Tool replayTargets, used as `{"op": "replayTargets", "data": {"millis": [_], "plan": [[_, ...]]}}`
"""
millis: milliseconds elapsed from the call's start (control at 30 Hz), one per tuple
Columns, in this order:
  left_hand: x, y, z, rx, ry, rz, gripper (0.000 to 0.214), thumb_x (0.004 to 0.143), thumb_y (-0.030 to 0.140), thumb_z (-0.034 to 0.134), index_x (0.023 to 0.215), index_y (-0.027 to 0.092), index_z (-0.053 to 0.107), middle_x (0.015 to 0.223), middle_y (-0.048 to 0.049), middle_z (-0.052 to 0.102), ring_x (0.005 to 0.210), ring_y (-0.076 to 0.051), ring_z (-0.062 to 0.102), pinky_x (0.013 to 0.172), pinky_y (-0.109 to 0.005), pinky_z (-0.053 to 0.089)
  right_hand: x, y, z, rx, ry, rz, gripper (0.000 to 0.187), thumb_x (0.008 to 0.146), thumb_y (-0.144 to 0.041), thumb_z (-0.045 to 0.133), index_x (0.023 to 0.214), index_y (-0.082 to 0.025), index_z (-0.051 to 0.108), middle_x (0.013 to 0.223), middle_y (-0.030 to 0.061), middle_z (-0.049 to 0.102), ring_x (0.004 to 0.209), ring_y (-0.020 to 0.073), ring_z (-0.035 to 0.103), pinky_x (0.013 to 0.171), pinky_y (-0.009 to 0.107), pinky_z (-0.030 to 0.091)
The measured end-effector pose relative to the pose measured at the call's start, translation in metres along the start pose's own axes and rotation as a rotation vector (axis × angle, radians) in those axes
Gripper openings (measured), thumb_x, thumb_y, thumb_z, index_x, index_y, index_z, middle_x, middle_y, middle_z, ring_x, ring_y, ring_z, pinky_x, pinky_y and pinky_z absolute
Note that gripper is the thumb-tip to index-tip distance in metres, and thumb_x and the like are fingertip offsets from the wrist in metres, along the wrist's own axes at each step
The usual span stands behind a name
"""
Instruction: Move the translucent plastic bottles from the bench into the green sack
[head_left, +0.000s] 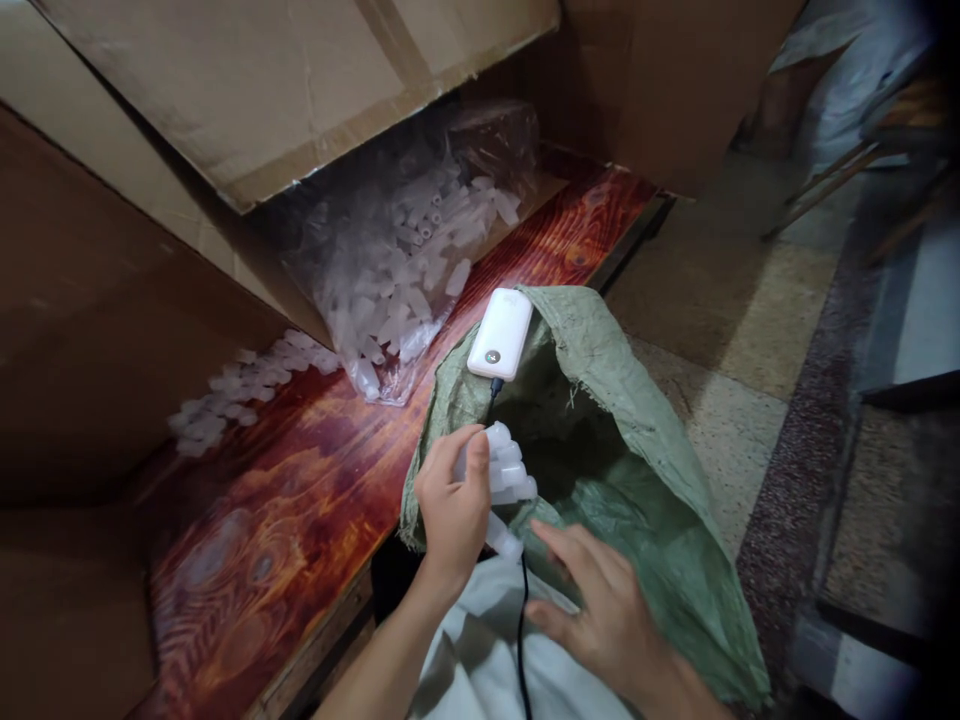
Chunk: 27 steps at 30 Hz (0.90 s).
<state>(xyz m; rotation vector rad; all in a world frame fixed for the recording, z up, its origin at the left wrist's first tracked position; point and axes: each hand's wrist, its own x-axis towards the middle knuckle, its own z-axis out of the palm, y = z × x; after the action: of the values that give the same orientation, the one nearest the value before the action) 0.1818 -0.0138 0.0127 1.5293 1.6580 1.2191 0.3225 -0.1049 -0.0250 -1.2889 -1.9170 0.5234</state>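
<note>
Several small translucent white plastic tubes [510, 470] are bunched in my left hand [456, 495], its thumb laid over them. One more tube [502, 538] sticks out below that hand. To the right, my right hand [592, 590] has its fingers apart and holds nothing; it is near the tubes without touching them. Both hands are over the mouth of a green woven sack [637, 400], whose inside is dark. A white power bank [501, 333] rests on the sack's far rim, with a black cable [523, 640] running from it toward me.
On the red wood-grain table [322, 490] lies an open clear plastic bag [397, 370] full of similar tubes. A row of loose tubes [240, 390] sits beside a cardboard box [135, 290]. A large carton flap [300, 80] overhangs the bag. A stool [825, 185] stands on the floor at right.
</note>
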Motion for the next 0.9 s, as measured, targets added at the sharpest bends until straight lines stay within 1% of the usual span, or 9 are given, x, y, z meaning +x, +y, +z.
{"op": "replayTargets", "data": {"millis": [67,167,333,433,567,667,733,800,900], "plan": [[-0.002,0.000,0.002,-0.034,-0.013,-0.040,0.033,0.095,0.045,0.048,0.092,0.020,0.069,0.093,-0.0051,0.070,0.089,-0.020,0.064,0.080,-0.030,0.049,0.005,-0.004,0.008,-0.040,0.065,-0.036,0.032,0.096,-0.039,0.052,0.117,-0.015,0.051,0.095,0.0093,0.062,0.086,0.0217,0.060,0.074,0.033,0.050],[-0.005,0.001,0.004,-0.031,-0.033,-0.032,0.030,0.095,0.043,0.048,0.093,0.020,0.068,0.093,-0.0041,0.069,0.088,-0.018,0.063,0.079,-0.028,0.048,0.010,-0.012,0.024,-0.019,0.140,0.053,0.010,0.096,-0.026,0.048,0.098,-0.017,0.052,0.081,0.0052,0.057,0.073,0.0193,0.056,0.065,0.031,0.046],[-0.011,0.000,0.002,0.067,-0.063,0.166,0.024,0.094,0.036,0.052,0.099,0.019,0.068,0.093,-0.0050,0.067,0.086,-0.017,0.062,0.079,-0.027,0.047,0.003,-0.025,0.038,0.192,0.208,0.296,0.019,0.096,-0.031,0.042,0.082,-0.020,0.049,0.068,-0.0015,0.050,0.056,0.0132,0.051,0.053,0.024,0.038],[-0.016,-0.005,0.006,0.095,-0.158,0.163,0.026,0.095,0.038,0.051,0.100,0.019,0.068,0.092,-0.0054,0.065,0.085,-0.016,0.062,0.077,-0.026,0.048,-0.007,-0.024,0.037,0.205,0.204,0.354,0.022,0.094,-0.033,0.046,0.076,-0.020,0.051,0.065,-0.0020,0.052,0.055,0.0124,0.052,0.052,0.022,0.040],[-0.009,-0.020,0.049,0.303,-0.443,0.072,0.040,0.099,0.042,0.035,0.113,0.019,0.064,0.105,-0.0101,0.063,0.097,-0.019,0.061,0.085,-0.029,0.049,-0.008,0.021,0.037,0.171,0.233,0.535,0.026,0.093,-0.040,0.047,0.090,-0.018,0.060,0.076,0.0035,0.064,0.064,0.0158,0.060,0.058,0.024,0.048],[0.010,-0.032,0.106,0.359,-0.511,0.067,0.055,0.095,0.050,0.042,0.140,0.019,0.045,0.138,-0.0194,0.046,0.126,-0.033,0.046,0.104,-0.045,0.038,-0.001,0.081,0.033,0.064,0.358,0.697,0.055,0.092,-0.048,0.043,0.129,-0.008,0.044,0.116,0.0201,0.061,0.099,0.0251,0.063,0.079,0.036,0.052],[0.021,-0.036,0.135,0.378,-0.549,0.063,0.061,0.094,0.051,0.044,0.146,0.020,0.036,0.148,-0.0207,0.033,0.136,-0.039,0.034,0.108,-0.052,0.031,-0.001,0.113,0.025,0.005,0.373,0.767,0.065,0.090,-0.054,0.041,0.132,-0.005,0.042,0.126,0.0259,0.054,0.117,0.0309,0.055,0.094,0.045,0.046],[0.026,-0.040,0.147,0.394,-0.576,0.084,0.064,0.094,0.049,0.043,0.149,0.021,0.028,0.151,-0.0199,0.028,0.138,-0.038,0.029,0.110,-0.052,0.027,-0.011,0.131,0.014,-0.025,0.332,0.801,0.067,0.090,-0.058,0.041,0.130,-0.005,0.047,0.130,0.0262,0.053,0.123,0.0332,0.050,0.101,0.049,0.040],[0.015,-0.051,0.134,0.434,-0.653,0.117,0.060,0.096,0.042,0.041,0.149,0.019,0.026,0.144,-0.0188,0.040,0.132,-0.033,0.040,0.108,-0.044,0.034,-0.039,0.131,0.004,-0.046,0.239,0.822,0.068,0.085,-0.061,0.047,0.127,-0.008,0.051,0.133,0.0247,0.051,0.126,0.0358,0.047,0.104,0.053,0.037]]}}
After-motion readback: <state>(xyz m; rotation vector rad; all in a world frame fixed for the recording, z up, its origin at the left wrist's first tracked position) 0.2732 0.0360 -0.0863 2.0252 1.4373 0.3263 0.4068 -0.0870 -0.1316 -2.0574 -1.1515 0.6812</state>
